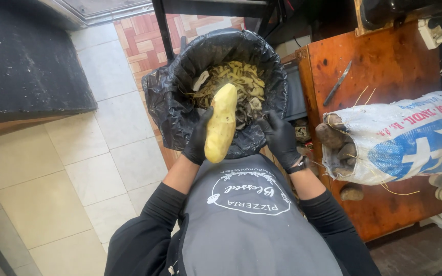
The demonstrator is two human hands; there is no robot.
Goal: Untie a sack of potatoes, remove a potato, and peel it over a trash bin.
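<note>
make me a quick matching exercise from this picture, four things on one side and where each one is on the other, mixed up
Things:
1. potato
2. peels
3. knife
4. sack

Places:
A. lying alone on the wooden table
B. in the left hand
C. on its side on the table, spilling unpeeled potatoes
D. inside the black-lined bin

Pairs: 1-B, 2-D, 3-A, 4-C

one peeled potato (221,122), one bin (180,87), one sack (410,138), one knife (337,83)
</note>
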